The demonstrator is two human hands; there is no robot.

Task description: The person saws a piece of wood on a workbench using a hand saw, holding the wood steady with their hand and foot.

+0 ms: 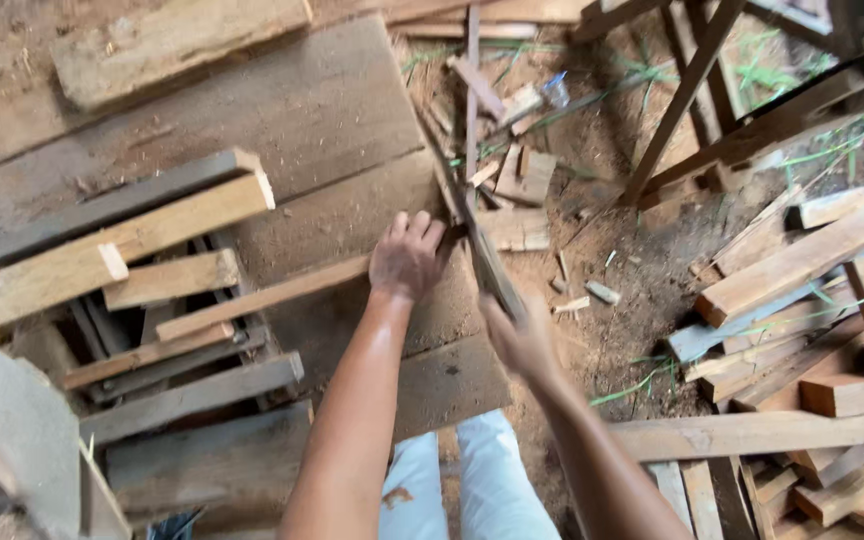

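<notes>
My left hand [405,258] presses down on the right end of a long thin wooden strip [252,300] that lies across wide grey boards [322,120]. My right hand [520,338] grips a long dark blade-like tool [487,255], blurred with motion, whose edge meets the strip's end just right of my left fingers. I cannot make out what kind of tool it is. My white trousers [472,480] show at the bottom.
Stacked planks and offcuts [142,250] lie at the left. More lumber [802,330] is piled at the right. Small wood scraps [522,180] litter the sawdust-covered ground ahead. A dark wooden frame [712,110] stands at the upper right.
</notes>
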